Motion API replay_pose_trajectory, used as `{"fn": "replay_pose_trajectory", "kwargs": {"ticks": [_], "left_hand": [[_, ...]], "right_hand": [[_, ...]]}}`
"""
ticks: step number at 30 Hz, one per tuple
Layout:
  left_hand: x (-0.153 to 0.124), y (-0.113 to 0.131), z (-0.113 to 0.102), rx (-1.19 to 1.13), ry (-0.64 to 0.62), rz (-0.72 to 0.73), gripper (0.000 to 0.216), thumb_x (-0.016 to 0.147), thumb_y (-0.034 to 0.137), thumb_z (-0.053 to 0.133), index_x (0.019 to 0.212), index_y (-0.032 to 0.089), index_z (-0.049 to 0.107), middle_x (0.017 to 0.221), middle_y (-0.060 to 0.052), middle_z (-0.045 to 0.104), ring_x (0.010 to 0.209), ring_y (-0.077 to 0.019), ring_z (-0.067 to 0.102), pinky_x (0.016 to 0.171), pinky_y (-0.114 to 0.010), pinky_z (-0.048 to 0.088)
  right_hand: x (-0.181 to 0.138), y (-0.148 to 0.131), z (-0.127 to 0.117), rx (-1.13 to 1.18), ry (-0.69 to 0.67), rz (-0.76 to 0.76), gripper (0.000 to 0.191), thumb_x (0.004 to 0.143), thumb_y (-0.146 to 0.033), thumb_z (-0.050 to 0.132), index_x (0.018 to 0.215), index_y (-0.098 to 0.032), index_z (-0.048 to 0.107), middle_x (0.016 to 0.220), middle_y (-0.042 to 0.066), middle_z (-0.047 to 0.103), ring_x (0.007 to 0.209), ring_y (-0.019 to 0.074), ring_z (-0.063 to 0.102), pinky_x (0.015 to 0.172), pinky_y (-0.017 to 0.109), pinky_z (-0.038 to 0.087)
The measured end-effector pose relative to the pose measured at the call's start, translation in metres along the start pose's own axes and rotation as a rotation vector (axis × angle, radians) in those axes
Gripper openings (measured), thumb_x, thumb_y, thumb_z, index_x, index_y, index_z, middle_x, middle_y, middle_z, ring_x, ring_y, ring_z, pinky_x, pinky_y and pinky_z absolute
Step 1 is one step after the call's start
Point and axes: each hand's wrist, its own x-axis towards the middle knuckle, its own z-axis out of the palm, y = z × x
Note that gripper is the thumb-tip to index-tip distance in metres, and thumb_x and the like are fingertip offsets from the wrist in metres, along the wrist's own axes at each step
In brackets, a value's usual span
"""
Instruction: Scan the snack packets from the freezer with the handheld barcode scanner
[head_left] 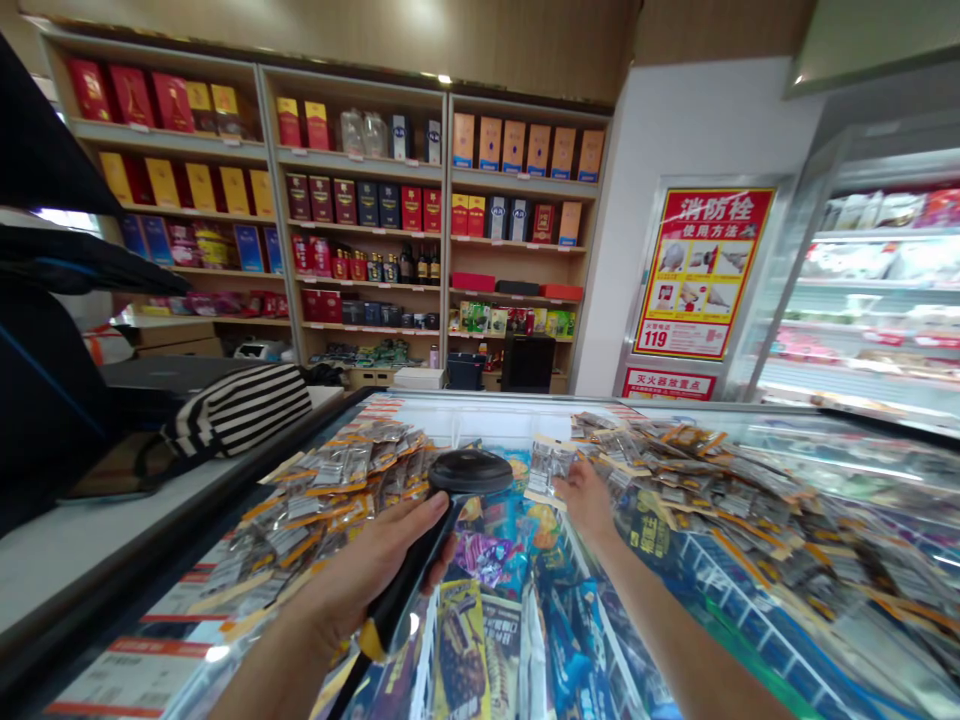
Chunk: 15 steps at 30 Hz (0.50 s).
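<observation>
My left hand [390, 550] is wrapped around the black handle of a handheld barcode scanner [469, 470], whose head points away from me. Between the fingers of my right hand [586, 498] is a small clear snack packet [550, 468], held upright by its edge just right of the scanner. One heap of similar packets [352, 465] lies left of the scanner on the freezer's glass top. A larger heap of packets [720, 500] spreads out right of my right hand. Beneath the glass, ice cream packages [461, 645] show in wire baskets.
A black-and-white striped bag [244, 408] rests on the counter [112, 540] at left. Shelves of boxed goods [397, 205] line the back wall. A red fire hydrant poster [703, 272] hangs beside a lit display fridge [877, 290].
</observation>
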Motion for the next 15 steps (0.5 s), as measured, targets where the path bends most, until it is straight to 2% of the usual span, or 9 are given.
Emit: {"fn": "replay_pose_trajectory", "kwargs": {"ticks": [7,12,15], "left_hand": [[-0.0006,-0.0009,0.0014,-0.019,-0.059,-0.010,0.038,0.070,0.049,0.044,0.062,0.012,0.050,0.056,-0.002,0.052,0.043,-0.0073,0.045,0.040,-0.019,0.034],[-0.0028,-0.0009,0.0060,-0.122,-0.078,-0.016,0.032,0.071,0.044,0.045,0.072,0.013,0.052,0.057,-0.001,0.052,0.042,-0.0070,0.044,0.040,-0.019,0.034],[-0.0044,0.0026,0.0041,-0.133,-0.031,-0.015,0.033,0.069,0.045,0.048,0.076,0.013,0.053,0.056,-0.001,0.052,0.043,-0.0078,0.045,0.039,-0.019,0.035]], "right_hand": [[0.0008,0.0047,0.0017,0.058,-0.008,-0.014,0.014,0.059,-0.027,0.052,0.067,-0.019,0.044,0.059,-0.002,0.055,0.055,0.0139,0.052,0.055,0.025,0.038],[-0.0008,0.0020,0.0001,0.040,0.010,-0.055,0.013,0.060,-0.027,0.051,0.066,-0.019,0.043,0.056,-0.002,0.053,0.055,0.0138,0.051,0.055,0.024,0.038],[-0.0015,0.0013,-0.0023,0.018,0.015,-0.049,0.012,0.060,-0.028,0.051,0.065,-0.019,0.043,0.057,-0.002,0.054,0.055,0.0141,0.052,0.055,0.025,0.038]]}}
